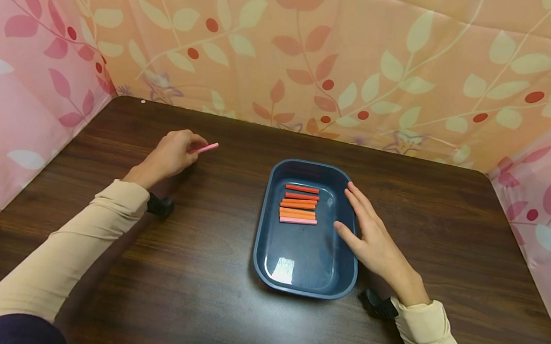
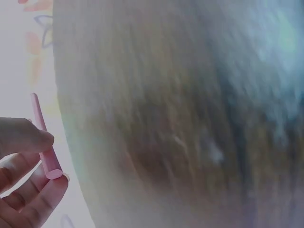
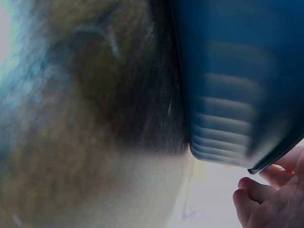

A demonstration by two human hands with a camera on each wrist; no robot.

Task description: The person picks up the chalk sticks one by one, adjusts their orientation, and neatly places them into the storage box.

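My left hand (image 1: pixel 172 152) is over the table's left part and pinches a pink stick (image 1: pixel 208 148), shaped like a chalk or crayon, between thumb and fingers. In the left wrist view the same pink stick (image 2: pixel 40 116) shows one flat end. A dark blue tray (image 1: pixel 297 265) stands right of the table's middle. Inside it several sticks lie side by side in a column: red sticks (image 1: pixel 302 188) at the far end, orange sticks (image 1: pixel 298 205) in the middle, one pink stick (image 1: pixel 298 221) nearest. My right hand (image 1: pixel 372 241) rests at the tray's right rim, its fingers mostly straight.
The dark wooden table (image 1: pixel 190 262) ends at a flower-patterned curtain (image 1: pixel 284 59), which also hangs on the left and right sides. A small white spot (image 1: pixel 143 101) is at the far left corner. Black wrist straps (image 1: pixel 379 304) are on both forearms.
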